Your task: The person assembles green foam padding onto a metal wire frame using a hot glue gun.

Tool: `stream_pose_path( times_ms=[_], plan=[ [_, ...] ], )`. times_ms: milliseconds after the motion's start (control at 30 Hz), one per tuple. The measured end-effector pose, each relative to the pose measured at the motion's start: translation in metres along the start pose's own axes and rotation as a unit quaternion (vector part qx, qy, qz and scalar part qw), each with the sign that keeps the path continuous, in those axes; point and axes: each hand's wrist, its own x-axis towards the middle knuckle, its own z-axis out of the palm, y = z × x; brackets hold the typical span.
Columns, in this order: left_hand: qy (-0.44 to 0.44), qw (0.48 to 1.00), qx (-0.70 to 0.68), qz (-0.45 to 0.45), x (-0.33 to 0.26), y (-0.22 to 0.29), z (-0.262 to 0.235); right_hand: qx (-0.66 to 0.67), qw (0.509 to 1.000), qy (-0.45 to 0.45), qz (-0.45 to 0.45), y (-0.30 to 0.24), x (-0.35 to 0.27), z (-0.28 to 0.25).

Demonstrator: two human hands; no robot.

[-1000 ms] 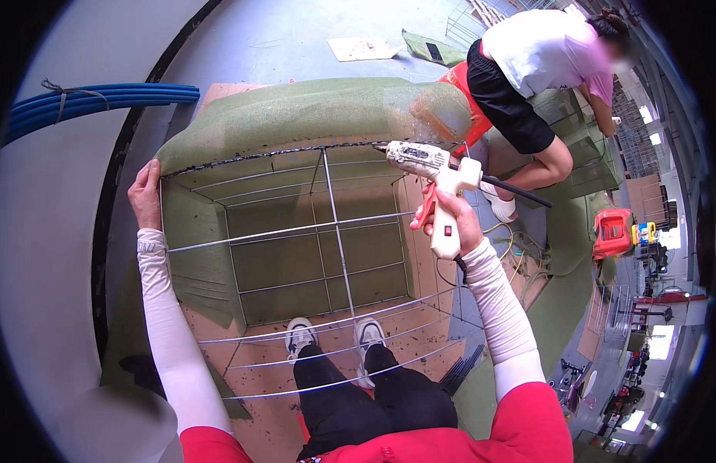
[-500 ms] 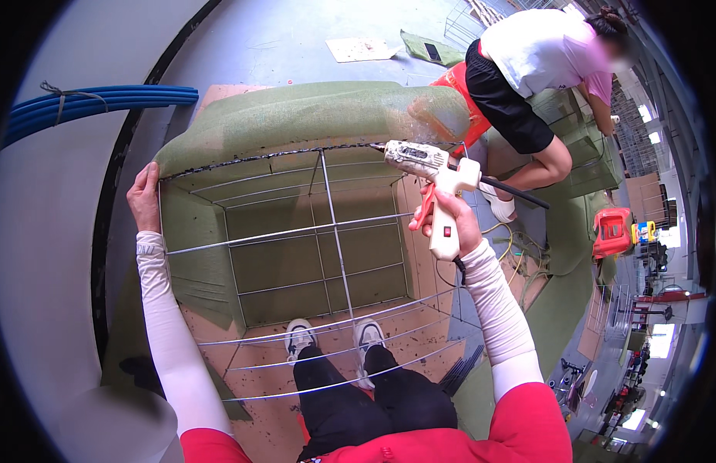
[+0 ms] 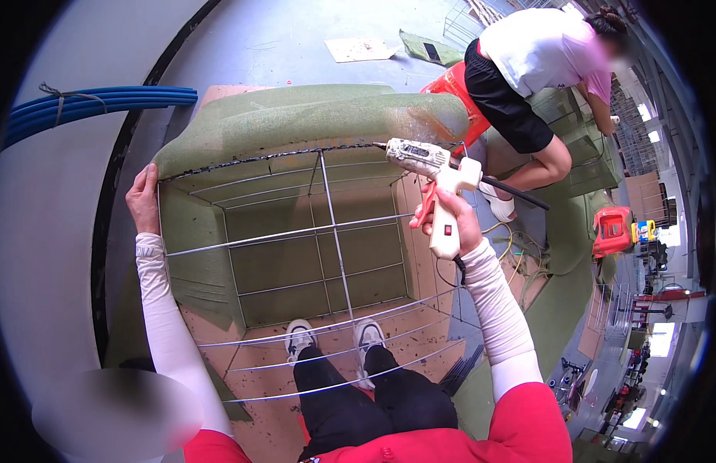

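My right hand (image 3: 456, 220) is closed round the handle of a white hot glue gun (image 3: 431, 158), with fingers at its red trigger. A black glue stick (image 3: 516, 193) sticks out of the gun's back. The nozzle points left, at the right end of a black glue line (image 3: 257, 158) along the top bar of a wire frame (image 3: 335, 224). Green mesh fabric (image 3: 296, 116) is rolled over that bar and also covers the frame's inside. At the frame's upper left corner, my left hand (image 3: 144, 199) grips the edge, its fingers partly hidden.
Cardboard (image 3: 404, 347) lies under the frame and my shoes. Blue tubes (image 3: 103, 100) are bundled at the far left. A co-worker (image 3: 527, 77) bends over green fabric at the upper right, by a red plastic stool (image 3: 454, 85). Loose cords (image 3: 516, 251) lie right of the gun.
My hands, the glue gun and the frame stay almost in place. The blurred grey shape at the lower left has shifted up and spread over part of my left sleeve.
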Motion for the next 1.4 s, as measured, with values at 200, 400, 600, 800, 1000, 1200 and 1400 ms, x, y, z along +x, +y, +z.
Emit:
stream_pose_path(
  times_ms=[200,400,600,800,1000,1200,1400],
  plan=[
    [-0.001,1.000,-0.012,-0.002,0.004,-0.006,-0.005,-0.004,1.000,-0.009,-0.004,-0.003,-0.002,0.005],
    [-0.003,1.000,-0.009,-0.004,0.004,-0.008,-0.003,0.000,1.000,-0.002,-0.015,-0.003,-0.004,0.000],
    [-0.002,1.000,-0.006,-0.004,0.007,-0.010,-0.008,-0.018,1.000,0.002,-0.007,-0.003,-0.005,-0.001],
    [0.002,1.000,-0.002,-0.011,0.005,-0.008,-0.004,-0.013,1.000,-0.003,-0.008,-0.004,-0.004,-0.005],
    [0.012,1.000,0.016,-0.008,0.004,-0.004,-0.004,-0.017,1.000,-0.002,-0.005,-0.005,-0.003,0.003],
    [0.014,1.000,0.025,-0.012,0.004,-0.005,-0.003,-0.020,1.000,0.001,-0.007,-0.005,-0.004,-0.008],
    [0.003,1.000,0.019,0.000,0.003,-0.003,-0.004,-0.027,1.000,0.008,0.001,-0.005,-0.006,-0.007]
  ],
)
